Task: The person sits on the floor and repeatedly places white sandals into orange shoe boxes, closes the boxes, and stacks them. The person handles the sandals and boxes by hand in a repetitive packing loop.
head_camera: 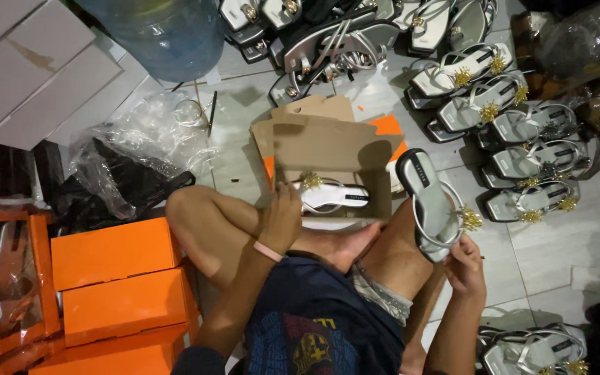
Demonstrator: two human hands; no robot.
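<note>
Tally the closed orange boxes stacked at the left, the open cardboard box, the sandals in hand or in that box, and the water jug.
Closed orange boxes: 3
Open cardboard box: 1
Silver sandals, one in the box by the left hand, one held by the right hand: 2
Blue water jug: 1
Total: 7

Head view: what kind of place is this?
Probably a small shoe-packing workroom, on a tiled floor: rows of silver sandals, stacked orange boxes, and an open cardboard box with one sandal inside.
</note>
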